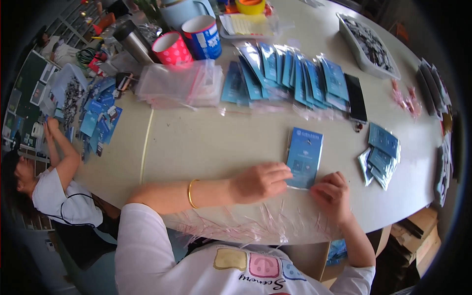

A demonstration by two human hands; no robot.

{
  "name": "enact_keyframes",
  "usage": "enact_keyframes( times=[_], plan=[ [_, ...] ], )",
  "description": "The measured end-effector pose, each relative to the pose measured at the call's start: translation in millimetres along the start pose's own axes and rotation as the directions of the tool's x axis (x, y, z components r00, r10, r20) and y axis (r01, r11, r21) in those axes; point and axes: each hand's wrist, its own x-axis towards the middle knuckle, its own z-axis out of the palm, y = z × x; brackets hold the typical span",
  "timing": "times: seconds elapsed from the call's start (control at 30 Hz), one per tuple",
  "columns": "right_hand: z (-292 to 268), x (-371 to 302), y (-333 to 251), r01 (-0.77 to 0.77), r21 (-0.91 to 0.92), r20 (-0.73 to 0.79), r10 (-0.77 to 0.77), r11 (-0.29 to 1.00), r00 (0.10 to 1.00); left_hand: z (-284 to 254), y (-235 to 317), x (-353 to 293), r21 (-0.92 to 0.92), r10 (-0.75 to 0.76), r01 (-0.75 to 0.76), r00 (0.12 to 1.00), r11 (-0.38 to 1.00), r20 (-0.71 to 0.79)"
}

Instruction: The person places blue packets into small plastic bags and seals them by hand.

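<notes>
We have one blue printed packet (306,150) lying flat on the table (196,142) in front of us, the grip of our left hand (261,182) curled at its left edge and that of our right hand (333,196) bunched at its lower right corner, seemingly to steady it from both sides, though we cannot tell whether either pinches it or merely touches it. Beyond it we see the overlapping row of blue packets (307,81) beside the clear plastic bags (172,84), presumably ranged for easy reach, while the smaller pile of blue packets (383,158) sits apart at right, likely to avoid mixing.
</notes>
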Motion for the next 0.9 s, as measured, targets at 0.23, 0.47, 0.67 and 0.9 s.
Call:
enact_keyframes(
  times=[0.23, 0.47, 0.67, 0.9],
  plan=[
    [2.0, 16.9, -2.8, -0.132, 0.032, 0.065, 0.129, 0.991, 0.989, -21.7, -6.7, 12.1, -0.224, -0.237, 0.246, 0.969, 0.943, 0.068],
    [7.4, 8.0, -2.2, -0.186, 0.012, 0.058, 0.185, 0.983, 0.981, -28.7, -12.6, 13.6, -0.288, -0.204, 0.270, 0.949, 0.919, 0.239],
    [9.9, 9.6, -8.3, -0.250, 0.038, 0.038, 0.248, 0.968, 0.968, -31.0, -22.1, 2.4, -0.159, 0.018, 0.040, 0.937, 0.986, 0.349],
    [9.7, 12.3, -9.0, -0.263, -0.004, 0.042, 0.263, 0.965, 0.964, -31.7, -23.4, 2.7, -0.122, -0.016, 0.071, 0.916, 0.990, 0.400]
  ],
)
